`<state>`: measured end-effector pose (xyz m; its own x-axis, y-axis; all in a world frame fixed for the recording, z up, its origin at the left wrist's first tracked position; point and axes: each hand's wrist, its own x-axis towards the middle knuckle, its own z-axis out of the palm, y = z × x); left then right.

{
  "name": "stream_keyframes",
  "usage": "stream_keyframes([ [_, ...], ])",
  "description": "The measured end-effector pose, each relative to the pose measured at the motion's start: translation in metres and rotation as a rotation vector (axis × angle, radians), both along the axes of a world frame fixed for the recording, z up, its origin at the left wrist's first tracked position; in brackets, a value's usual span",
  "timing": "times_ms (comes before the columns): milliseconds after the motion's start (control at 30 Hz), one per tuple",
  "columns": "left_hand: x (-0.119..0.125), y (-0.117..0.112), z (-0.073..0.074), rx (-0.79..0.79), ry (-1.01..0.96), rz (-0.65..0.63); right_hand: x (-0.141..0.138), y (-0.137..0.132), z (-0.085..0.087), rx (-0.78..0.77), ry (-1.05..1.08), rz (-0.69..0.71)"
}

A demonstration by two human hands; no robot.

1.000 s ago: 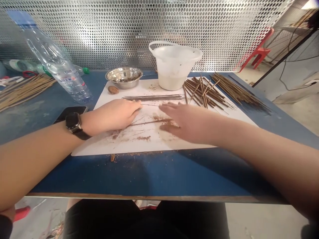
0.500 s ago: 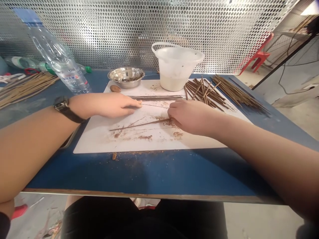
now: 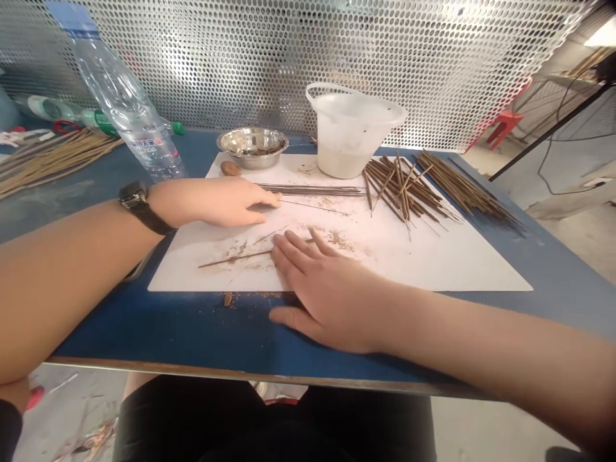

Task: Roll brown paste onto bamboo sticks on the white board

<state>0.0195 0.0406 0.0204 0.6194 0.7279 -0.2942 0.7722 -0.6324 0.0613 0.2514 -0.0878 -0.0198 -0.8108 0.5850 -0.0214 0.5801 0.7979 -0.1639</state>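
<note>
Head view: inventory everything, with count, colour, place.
table: one, blue
board: one, white, table centre
coated stick: one, brown, on board
thin sticks: small row, dark, board's far part
stick heaps: two, brown, board's right and table beyond
tan sticks: heap, far left
bucket: one, white, board's far edge
bowl: one, steel, left of bucket
lump: one, brown, beside bowl
bottle: one upright, clear, far left
screen: one, perforated metal, behind table
watch: one, black, left wrist
left hand: flat on board, fingertips by thin sticks
right hand: flat, fingers on coated stick
</note>
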Motion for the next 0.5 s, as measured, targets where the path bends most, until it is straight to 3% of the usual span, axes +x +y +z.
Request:
stream_keyframes([
  [100,-0.001,0.001,-0.002,0.005,0.012,-0.005,-0.001,-0.007,-0.006,-0.082,0.006,-0.055],
  [300,-0.002,0.003,-0.004,0.021,0.019,-0.015,-0.001,0.015,-0.004,-0.138,0.026,-0.111],
  [500,-0.011,0.008,-0.013,0.035,-0.031,-0.032,0.011,0.002,0.000,-0.162,0.043,-0.094],
])
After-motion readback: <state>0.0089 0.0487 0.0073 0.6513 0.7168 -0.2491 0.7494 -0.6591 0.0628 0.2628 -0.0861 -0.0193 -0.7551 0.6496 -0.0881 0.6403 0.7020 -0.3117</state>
